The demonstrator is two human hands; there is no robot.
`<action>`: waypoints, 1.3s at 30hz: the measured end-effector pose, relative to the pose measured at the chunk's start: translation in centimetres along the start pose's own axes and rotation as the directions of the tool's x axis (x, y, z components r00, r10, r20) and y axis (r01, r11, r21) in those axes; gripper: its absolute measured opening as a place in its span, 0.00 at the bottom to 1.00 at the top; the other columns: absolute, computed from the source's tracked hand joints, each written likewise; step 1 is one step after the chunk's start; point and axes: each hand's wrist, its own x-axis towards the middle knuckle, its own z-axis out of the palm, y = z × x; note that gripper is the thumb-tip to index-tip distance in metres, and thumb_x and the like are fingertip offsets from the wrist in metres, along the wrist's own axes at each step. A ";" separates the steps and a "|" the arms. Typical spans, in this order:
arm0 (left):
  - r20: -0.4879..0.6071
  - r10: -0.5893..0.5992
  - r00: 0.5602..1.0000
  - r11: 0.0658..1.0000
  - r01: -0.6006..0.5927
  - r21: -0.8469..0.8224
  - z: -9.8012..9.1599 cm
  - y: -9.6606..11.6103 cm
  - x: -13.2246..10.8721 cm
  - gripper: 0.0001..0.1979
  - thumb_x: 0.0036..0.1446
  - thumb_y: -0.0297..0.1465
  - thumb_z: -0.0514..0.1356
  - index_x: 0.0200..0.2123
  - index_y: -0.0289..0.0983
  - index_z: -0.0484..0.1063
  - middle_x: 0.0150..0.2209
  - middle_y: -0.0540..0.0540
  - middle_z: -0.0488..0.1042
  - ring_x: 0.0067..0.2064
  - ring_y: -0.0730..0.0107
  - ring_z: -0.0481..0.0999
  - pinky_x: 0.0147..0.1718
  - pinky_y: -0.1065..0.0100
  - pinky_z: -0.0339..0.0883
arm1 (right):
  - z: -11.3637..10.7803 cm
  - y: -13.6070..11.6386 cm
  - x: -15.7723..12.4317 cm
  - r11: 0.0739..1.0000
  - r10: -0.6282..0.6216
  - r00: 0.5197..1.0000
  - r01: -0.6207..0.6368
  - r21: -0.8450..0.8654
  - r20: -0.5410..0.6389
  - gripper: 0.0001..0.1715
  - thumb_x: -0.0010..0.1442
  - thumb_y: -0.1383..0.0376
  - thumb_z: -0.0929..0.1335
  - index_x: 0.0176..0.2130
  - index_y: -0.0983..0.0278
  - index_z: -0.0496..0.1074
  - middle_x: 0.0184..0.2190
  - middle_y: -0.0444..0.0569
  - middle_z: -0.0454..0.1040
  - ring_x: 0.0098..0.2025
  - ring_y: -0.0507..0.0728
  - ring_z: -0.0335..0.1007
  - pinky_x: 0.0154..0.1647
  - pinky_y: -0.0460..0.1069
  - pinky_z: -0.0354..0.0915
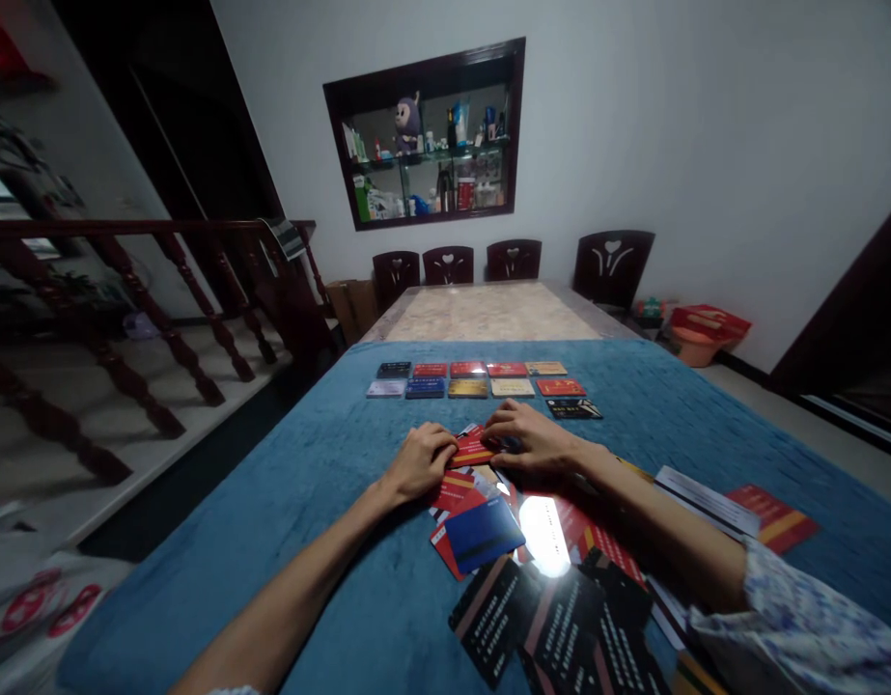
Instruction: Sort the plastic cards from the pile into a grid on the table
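Observation:
A red card [471, 450] with a gold stripe lies between my hands, at the far edge of a loose pile. My left hand [420, 461] has its fingers closed on the left side of it. From the right, my right hand [526, 440] bends its fingers round the card's other side; part of its grip is hidden. Just below, a blue card [484, 535] lies over other red cards, beside a card with bright glare [544, 537]. Nearest me are several black cards [492, 616] with printed text. The right forearm covers part of the pile.
Beyond my hands, cards sit in two rows, among them a gold one [467, 388], with a black card [573, 408] at the right. A blue cloth [300, 483] covers the near table. Right of my forearm lie white [706, 502] and red [772, 517] cards. Chairs [614, 268] surround the far end.

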 end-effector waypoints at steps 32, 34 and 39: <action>-0.229 -0.183 0.956 0.969 0.137 -0.204 0.5 -1.0 1.2 0.20 0.52 0.19 0.56 0.48 0.38 0.75 0.41 0.46 0.81 0.41 0.66 0.79 0.47 0.63 0.72 | 2.1 -0.3 0.7 0.921 0.333 0.925 -0.361 -0.148 -0.182 0.21 0.66 0.68 0.63 0.57 0.60 0.71 0.39 0.53 0.76 0.38 0.57 0.70 0.41 0.48 0.60; -0.227 -0.199 0.953 0.967 0.153 -0.204 0.5 -0.9 1.2 0.21 0.53 0.20 0.56 0.50 0.38 0.73 0.36 0.49 0.80 0.36 0.68 0.78 0.43 0.65 0.72 | 2.2 -0.3 0.8 0.927 0.310 0.932 -0.340 -0.160 -0.189 0.22 0.65 0.70 0.63 0.57 0.60 0.70 0.37 0.52 0.76 0.37 0.56 0.69 0.41 0.49 0.60; -0.244 -0.175 0.954 0.976 0.136 -0.168 0.7 -1.0 1.2 0.18 0.54 0.20 0.55 0.47 0.39 0.71 0.34 0.51 0.78 0.35 0.70 0.77 0.43 0.67 0.71 | 2.2 -0.3 0.7 0.938 0.271 0.941 -0.305 -0.164 -0.202 0.23 0.63 0.72 0.63 0.56 0.61 0.70 0.37 0.51 0.77 0.38 0.56 0.69 0.40 0.49 0.59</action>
